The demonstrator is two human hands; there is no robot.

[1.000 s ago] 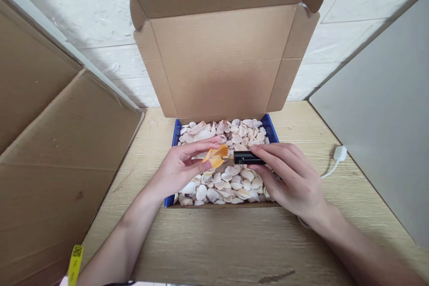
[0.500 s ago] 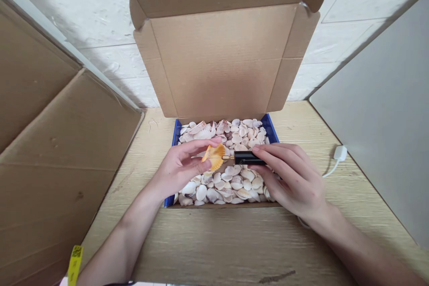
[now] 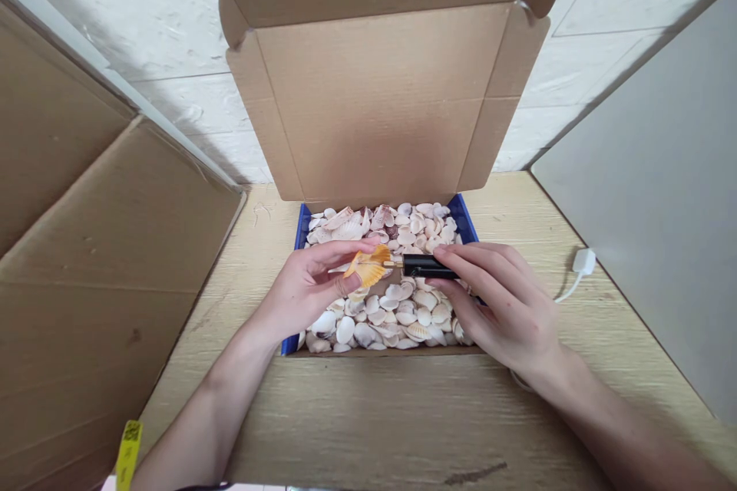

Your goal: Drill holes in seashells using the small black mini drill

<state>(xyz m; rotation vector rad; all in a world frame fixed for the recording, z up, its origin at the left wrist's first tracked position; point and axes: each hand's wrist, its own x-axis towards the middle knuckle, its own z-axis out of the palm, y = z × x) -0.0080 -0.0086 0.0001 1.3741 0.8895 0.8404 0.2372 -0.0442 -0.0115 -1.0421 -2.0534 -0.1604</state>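
The left hand (image 3: pixel 305 280) pinches the orange shell (image 3: pixel 375 267), likely light, stiff and brittle, best held by its edges; the right hand (image 3: pixel 510 299) grips the black tool (image 3: pixel 424 266).

I can see that the left hand (image 3: pixel 305 284) and right hand (image 3: pixel 510 311) are both bare, with slender fingers (image 3: pixel 480 265), narrow wrists (image 3: pixel 262 334) and uncovered forearms (image 3: pixel 216 406), and a yellow tag (image 3: pixel 127 456) with a dark square code (image 3: pixel 132 431) shows beside the left one, whether worn I can't tell

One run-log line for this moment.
left hand: holds orange shell | right hand: holds black tool | beneath: open box of pale shells
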